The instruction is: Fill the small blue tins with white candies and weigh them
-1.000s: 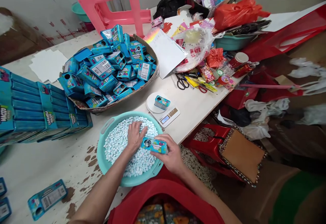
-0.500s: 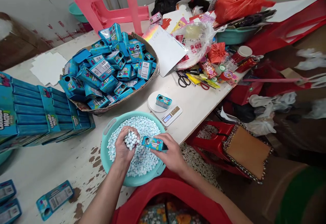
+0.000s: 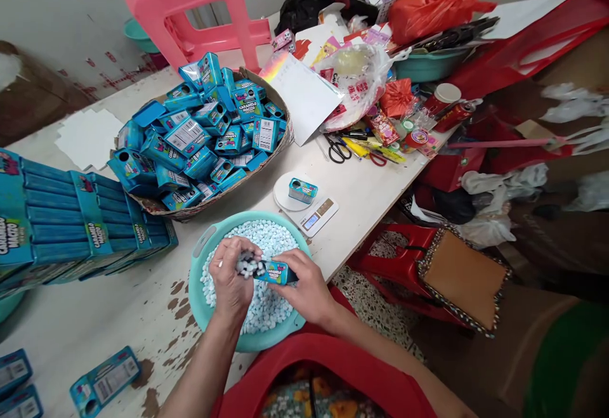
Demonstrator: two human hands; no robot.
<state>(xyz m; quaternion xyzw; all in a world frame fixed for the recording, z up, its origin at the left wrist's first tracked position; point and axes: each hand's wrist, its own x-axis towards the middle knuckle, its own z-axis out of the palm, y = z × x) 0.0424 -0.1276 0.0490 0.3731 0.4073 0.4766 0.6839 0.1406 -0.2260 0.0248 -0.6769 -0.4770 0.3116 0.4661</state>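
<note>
Cupped over a teal basin (image 3: 196,291), my left hand (image 3: 232,278) holds a heap of small pale candies (image 3: 247,266). My right hand (image 3: 307,285) grips a small blue candy box (image 3: 276,273) lying sideways, its end up against the candies in my left palm. Many more pale blue candies (image 3: 271,234) fill the basin below both hands. Beyond the basin a white digital scale (image 3: 316,216) carries another blue box (image 3: 303,190). Whether candies are passing into the held box is hard to make out.
A cardboard tray (image 3: 228,186) heaped with blue boxes stands behind the basin. Stacked blue cartons (image 3: 52,215) are at the left, and a loose box (image 3: 105,380) lies front left. Scissors (image 3: 339,150), pens and bags clutter the right side. A red stool (image 3: 394,259) stands beside the table.
The box in my right hand has moved left to meet the candies in my left hand. My left fingers have curled further over the heap. The view has shifted slightly.
</note>
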